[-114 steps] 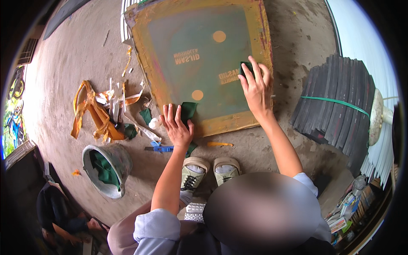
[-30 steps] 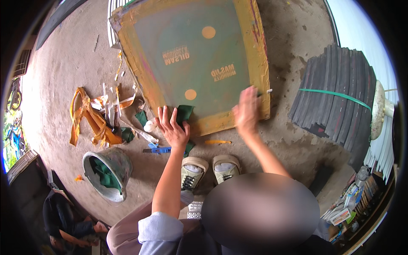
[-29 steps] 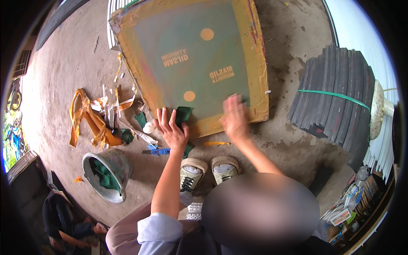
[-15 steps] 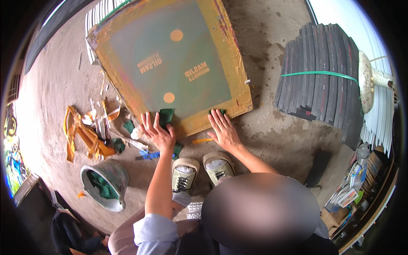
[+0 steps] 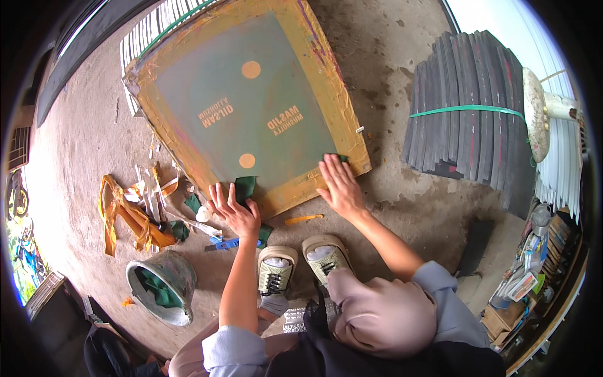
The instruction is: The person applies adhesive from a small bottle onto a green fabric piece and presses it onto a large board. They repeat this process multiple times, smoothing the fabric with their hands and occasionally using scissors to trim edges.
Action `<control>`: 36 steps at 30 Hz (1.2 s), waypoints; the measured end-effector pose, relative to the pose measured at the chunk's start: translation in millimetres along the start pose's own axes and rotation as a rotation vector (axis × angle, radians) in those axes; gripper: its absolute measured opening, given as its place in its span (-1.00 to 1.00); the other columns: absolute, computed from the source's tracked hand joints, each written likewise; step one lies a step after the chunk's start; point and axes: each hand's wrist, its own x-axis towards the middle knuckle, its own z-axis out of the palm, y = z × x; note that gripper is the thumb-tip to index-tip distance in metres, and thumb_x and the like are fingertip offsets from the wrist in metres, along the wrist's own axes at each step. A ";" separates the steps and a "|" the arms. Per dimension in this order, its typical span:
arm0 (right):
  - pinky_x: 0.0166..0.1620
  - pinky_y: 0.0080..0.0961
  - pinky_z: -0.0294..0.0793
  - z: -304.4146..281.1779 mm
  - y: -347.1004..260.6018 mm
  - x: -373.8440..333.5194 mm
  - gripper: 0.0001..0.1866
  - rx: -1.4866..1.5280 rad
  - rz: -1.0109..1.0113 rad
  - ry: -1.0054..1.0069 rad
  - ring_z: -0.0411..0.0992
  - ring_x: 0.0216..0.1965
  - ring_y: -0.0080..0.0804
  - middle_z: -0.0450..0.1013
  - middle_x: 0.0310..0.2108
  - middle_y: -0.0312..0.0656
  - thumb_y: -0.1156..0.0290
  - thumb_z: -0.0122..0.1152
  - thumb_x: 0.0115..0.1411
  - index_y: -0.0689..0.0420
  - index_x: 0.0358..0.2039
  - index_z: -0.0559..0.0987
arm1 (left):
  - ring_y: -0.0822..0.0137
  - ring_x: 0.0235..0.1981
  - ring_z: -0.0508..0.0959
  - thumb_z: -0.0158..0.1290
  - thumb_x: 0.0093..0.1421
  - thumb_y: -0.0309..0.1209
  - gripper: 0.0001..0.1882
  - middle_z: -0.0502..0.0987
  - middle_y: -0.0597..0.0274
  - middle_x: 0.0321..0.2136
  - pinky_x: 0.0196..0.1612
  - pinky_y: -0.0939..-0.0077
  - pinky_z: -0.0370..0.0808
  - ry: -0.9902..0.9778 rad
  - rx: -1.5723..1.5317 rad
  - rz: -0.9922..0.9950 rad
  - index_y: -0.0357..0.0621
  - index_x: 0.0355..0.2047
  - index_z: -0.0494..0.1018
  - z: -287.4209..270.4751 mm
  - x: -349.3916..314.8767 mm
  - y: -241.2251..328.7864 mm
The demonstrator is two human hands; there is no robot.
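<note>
Screen [image 5: 242, 103] lies slantwise on the floor [image 5: 377, 245], just ahead of the shoes [image 5: 277, 264], near edge toward the person. Work in hand looks like wiping it down with green cloth; my guess, partway through. Its two pale discs and two patches of lettering stand out clearly, while a cloudy grey-green cast covers the rest; cannot say how much of that is residue and how much the screen's own colour. Left to do, as I judge it: the near right corner, where cloth and fingers now sit, then perhaps a last look over the face. Right hand [image 5: 342, 188] laid flat, fingers side by side, fingertips over a dark green scrap [image 5: 343, 158] at that corner; pressing, it seems, not pinching. Left hand [image 5: 236, 210] on the near left edge, fingers spread, thumb well apart, a green cloth [image 5: 245, 190] showing between thumb and fingers; any grip on it unclear. More cloth sits in the bucket [image 5: 189, 276], well left of the shoes
</note>
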 end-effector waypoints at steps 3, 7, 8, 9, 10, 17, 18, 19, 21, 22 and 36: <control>0.41 -0.23 -0.23 -11.7 28.8 12.4 -0.34 -0.067 0.093 0.086 -0.24 0.42 -0.24 -0.20 0.40 -0.08 0.05 -0.28 0.37 0.12 0.36 -0.04 | -0.09 0.33 0.03 -0.01 -0.02 -0.52 -0.33 0.11 -0.04 0.23 0.33 -0.20 -0.16 -0.020 -0.010 0.009 -0.09 0.17 0.15 -0.8 1.1 3.7; 0.37 -0.16 -0.06 -40.5 43.0 117.8 -0.31 -0.135 0.078 0.220 -0.08 0.39 -0.13 -0.06 0.38 -0.04 0.09 -0.10 0.34 0.20 0.34 0.04 | -0.11 0.32 0.06 -0.02 0.00 -0.48 -0.34 0.13 -0.02 0.23 0.33 -0.18 -0.15 0.001 -0.002 0.018 -0.08 0.18 0.15 3.5 0.8 7.4; 0.37 -0.16 -0.05 -38.6 40.4 132.3 -0.31 -0.104 0.077 0.260 -0.08 0.39 -0.12 -0.05 0.37 -0.02 0.10 -0.09 0.34 0.20 0.34 0.04 | -0.11 0.32 0.06 -0.02 0.00 -0.48 -0.34 0.13 -0.02 0.23 0.33 -0.18 -0.15 0.000 -0.002 0.013 -0.08 0.18 0.16 5.0 1.7 6.6; 0.37 -0.17 -0.04 -38.5 38.6 141.4 -0.31 -0.074 0.076 0.299 -0.08 0.39 -0.11 -0.04 0.37 -0.01 0.10 -0.09 0.33 0.21 0.34 0.04 | -0.11 0.32 0.06 -0.03 0.00 -0.48 -0.34 0.13 -0.02 0.22 0.34 -0.18 -0.15 0.005 -0.007 0.008 -0.07 0.18 0.16 4.6 0.3 6.9; 0.37 -0.18 -0.05 -35.0 32.6 128.3 -0.32 -0.046 0.058 0.268 -0.09 0.39 -0.11 -0.04 0.37 0.01 0.12 -0.07 0.33 0.21 0.33 0.05 | -0.11 0.32 0.07 -0.04 -0.01 -0.48 -0.34 0.14 -0.02 0.22 0.34 -0.18 -0.15 -0.002 -0.006 0.008 -0.07 0.18 0.16 3.3 -1.0 6.0; 0.39 -0.28 -0.10 -6.5 27.2 16.9 -0.40 -0.022 -0.059 -0.012 -0.12 0.40 -0.25 -0.07 0.38 -0.12 0.15 -0.19 0.37 0.13 0.34 0.07 | -0.11 0.32 0.08 -0.05 -0.02 -0.48 -0.33 0.14 -0.02 0.22 0.34 -0.16 -0.14 -0.012 -0.014 -0.016 -0.06 0.18 0.17 0.5 -2.1 4.3; 0.40 -0.30 -0.12 -9.5 29.6 43.9 -0.43 -0.001 -0.067 0.058 -0.12 0.40 -0.28 -0.06 0.37 -0.15 0.18 -0.25 0.38 0.12 0.33 0.07 | -0.11 0.32 0.08 -0.05 -0.02 -0.48 -0.33 0.14 -0.02 0.22 0.34 -0.16 -0.14 -0.015 -0.008 -0.017 -0.05 0.18 0.17 0.1 -3.6 2.8; 0.39 -0.30 -0.10 -15.3 34.3 77.6 -0.43 -0.029 -0.087 0.097 -0.11 0.40 -0.27 -0.04 0.37 -0.13 0.18 -0.22 0.38 0.13 0.33 0.08 | -0.11 0.32 0.08 -0.05 -0.02 -0.47 -0.33 0.14 -0.02 0.22 0.34 -0.15 -0.14 -0.006 -0.006 -0.013 -0.05 0.18 0.17 1.2 -0.9 2.8; 0.37 -0.27 -0.01 -38.7 44.2 162.6 -0.41 -0.060 -0.140 0.195 -0.03 0.37 -0.20 0.03 0.35 -0.08 0.19 -0.12 0.36 0.16 0.32 0.12 | -0.11 0.32 0.07 -0.04 -0.02 -0.47 -0.33 0.14 -0.02 0.22 0.34 -0.15 -0.14 -0.004 -0.007 -0.012 -0.05 0.18 0.17 1.7 -0.2 4.3; 0.36 -0.26 0.01 -46.1 47.1 193.9 -0.40 -0.089 -0.168 0.254 0.00 0.37 -0.17 0.05 0.34 -0.05 0.19 -0.09 0.34 0.18 0.31 0.13 | -0.11 0.32 0.07 -0.04 -0.02 -0.48 -0.33 0.14 -0.01 0.22 0.34 -0.15 -0.14 -0.001 -0.013 -0.011 -0.05 0.18 0.17 2.7 0.0 5.7; 0.32 -0.24 0.13 -58.2 5.3 75.3 -0.56 0.526 0.040 0.120 0.10 0.33 -0.24 0.21 0.26 -0.05 0.42 -0.01 0.30 0.07 0.21 0.35 | -0.10 0.32 0.08 -0.03 -0.02 -0.46 -0.34 0.14 -0.02 0.23 0.34 -0.14 -0.14 0.005 -0.027 -0.014 -0.05 0.18 0.17 2.5 0.1 2.7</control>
